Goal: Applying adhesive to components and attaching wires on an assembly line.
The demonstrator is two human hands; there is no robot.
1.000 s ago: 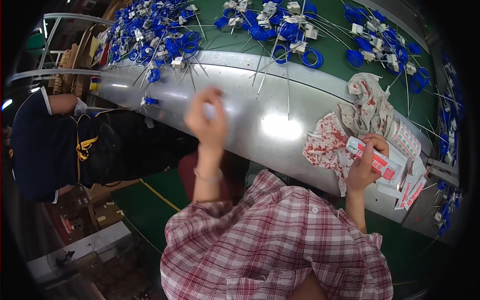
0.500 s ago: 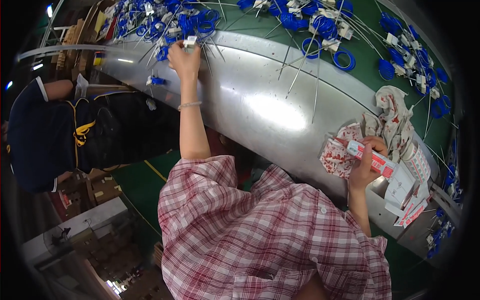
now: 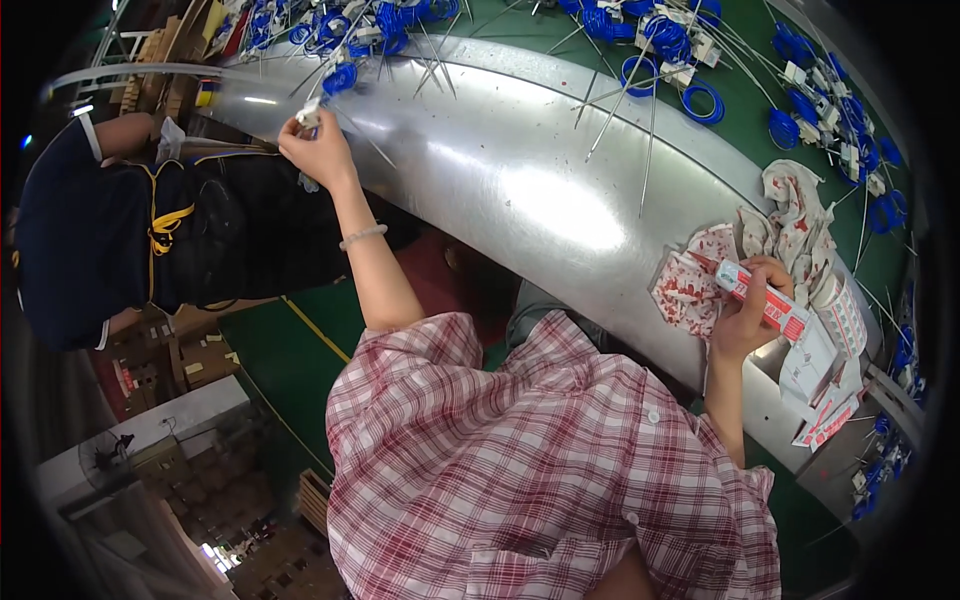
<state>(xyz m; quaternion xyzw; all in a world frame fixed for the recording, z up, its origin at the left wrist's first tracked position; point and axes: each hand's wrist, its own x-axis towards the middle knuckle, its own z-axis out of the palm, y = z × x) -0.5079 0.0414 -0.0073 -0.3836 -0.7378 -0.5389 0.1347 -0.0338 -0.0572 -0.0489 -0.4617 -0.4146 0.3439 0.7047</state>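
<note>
My left hand (image 3: 318, 155) is at the left end of the metal bench edge, fingers pinching a small white block-shaped part (image 3: 310, 113). A blue wire coil (image 3: 340, 78) lies just beyond it; whether the two are joined I cannot tell. A thin metal rod (image 3: 372, 146) slants beside the hand. My right hand (image 3: 748, 318) grips a white and red squeeze tube (image 3: 765, 300) with a red nozzle, its tip over a red-stained cloth (image 3: 690, 293). Several similar parts with blue coils, white blocks and thin rods (image 3: 665, 45) lie on the green surface beyond.
The curved metal bench (image 3: 470, 165) runs across in front of me. Crumpled stained cloth (image 3: 795, 205) and opened white and red cartons (image 3: 815, 365) lie near my right hand. A person in dark clothes (image 3: 80, 235) is at the left, beside the bench. Rods overhang the bench.
My left hand has moved left and toward me with the white part, away from the pile of blue coils. My right hand still holds the tube; the whole view has shifted slightly.
</note>
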